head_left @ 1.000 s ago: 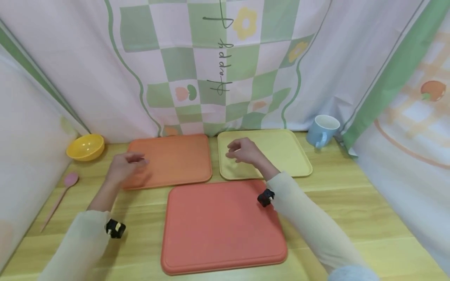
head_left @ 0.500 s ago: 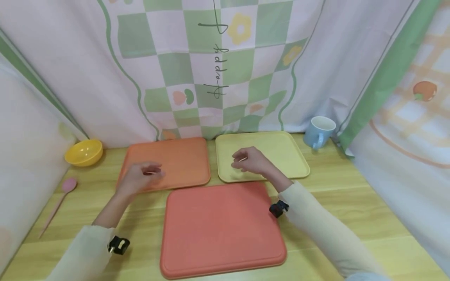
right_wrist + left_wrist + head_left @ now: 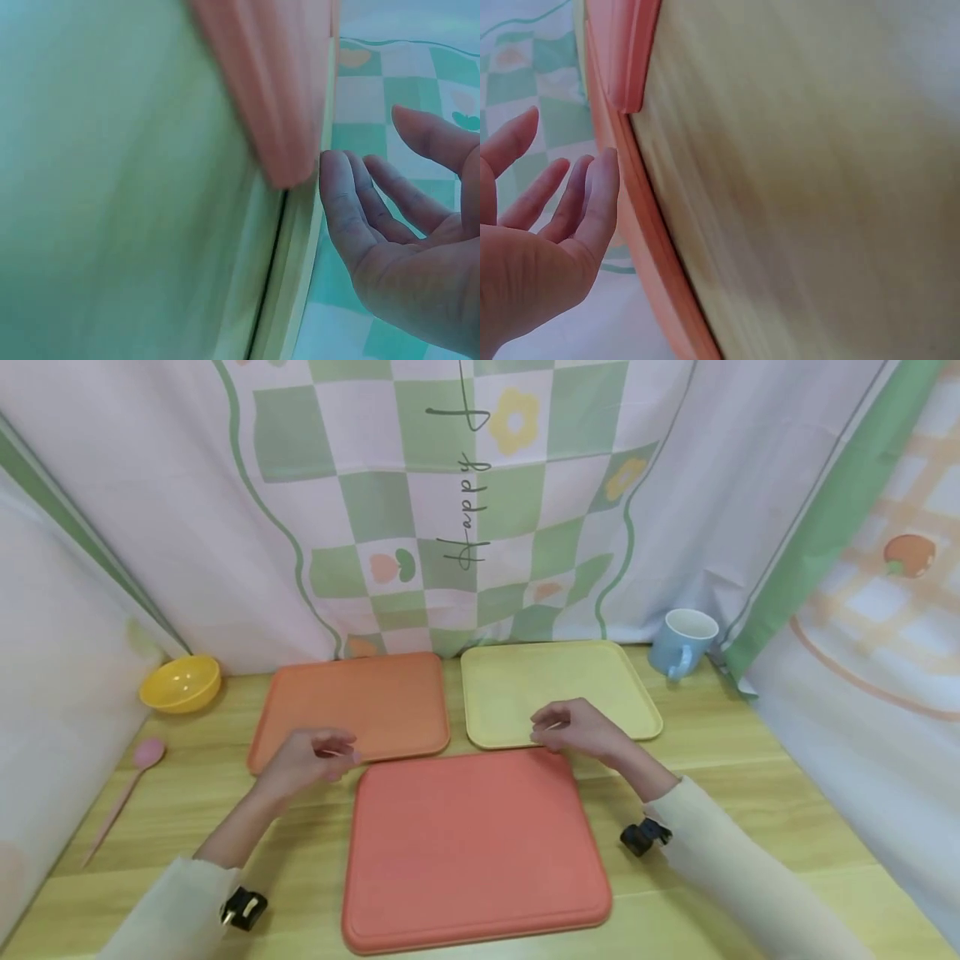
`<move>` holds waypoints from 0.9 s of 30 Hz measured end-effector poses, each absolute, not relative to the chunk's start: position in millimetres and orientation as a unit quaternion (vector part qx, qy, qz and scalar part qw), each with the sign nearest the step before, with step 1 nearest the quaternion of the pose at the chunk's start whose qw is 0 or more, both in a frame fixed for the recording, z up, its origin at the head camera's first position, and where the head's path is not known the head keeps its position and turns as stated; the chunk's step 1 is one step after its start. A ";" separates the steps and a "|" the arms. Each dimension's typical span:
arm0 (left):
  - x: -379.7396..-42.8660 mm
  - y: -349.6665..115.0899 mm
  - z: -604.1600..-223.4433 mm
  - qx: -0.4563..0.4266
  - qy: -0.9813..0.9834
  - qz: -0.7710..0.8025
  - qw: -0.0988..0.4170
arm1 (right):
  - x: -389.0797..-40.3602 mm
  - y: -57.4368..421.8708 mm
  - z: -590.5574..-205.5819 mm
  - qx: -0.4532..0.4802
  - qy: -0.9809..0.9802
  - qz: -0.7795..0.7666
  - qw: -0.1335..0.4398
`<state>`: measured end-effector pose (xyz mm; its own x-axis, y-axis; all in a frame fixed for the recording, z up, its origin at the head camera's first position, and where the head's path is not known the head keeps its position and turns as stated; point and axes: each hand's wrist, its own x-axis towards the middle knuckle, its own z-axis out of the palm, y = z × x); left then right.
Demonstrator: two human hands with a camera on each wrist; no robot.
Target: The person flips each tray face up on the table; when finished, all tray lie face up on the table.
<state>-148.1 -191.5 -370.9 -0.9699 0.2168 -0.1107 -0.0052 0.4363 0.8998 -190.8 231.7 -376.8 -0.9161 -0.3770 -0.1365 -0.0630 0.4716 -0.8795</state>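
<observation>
Both hands are free: the left hand [image 3: 303, 764], fingers loosely bent, hovers by the near edge of the orange tray [image 3: 375, 702]; the right hand [image 3: 581, 729], similarly relaxed, hangs between the yellow tray [image 3: 558, 681] and the red tray [image 3: 476, 852], which lies in front of both on the tabletop [image 3: 296, 860]. The step looks like a pause between grasps; gripping any tray would call for lowering the fingertips to its rim. Sideways writing on the curtain [image 3: 375, 506] reads "Happy", with another letter cut off; no brand shows.
</observation>
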 end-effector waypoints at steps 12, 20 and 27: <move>-137.4 -179.4 -379.8 0.043 0.811 0.563 0.153 | -171.0 262.8 -379.4 -0.132 0.861 -0.467 0.153; -132.0 -179.3 -385.3 0.033 0.815 0.556 0.161 | -164.0 281.2 -385.2 -0.113 0.843 -0.490 0.191; -133.7 -179.4 -390.5 0.022 0.816 0.551 0.175 | -160.8 292.6 -383.6 -0.100 0.847 -0.483 0.198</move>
<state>-133.7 -179.4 -390.5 -0.9380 0.2291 -0.2602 -0.1557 0.3921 0.9066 -160.8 292.6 -383.6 -0.9014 -0.3603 -0.2400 0.0228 0.5141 -0.8574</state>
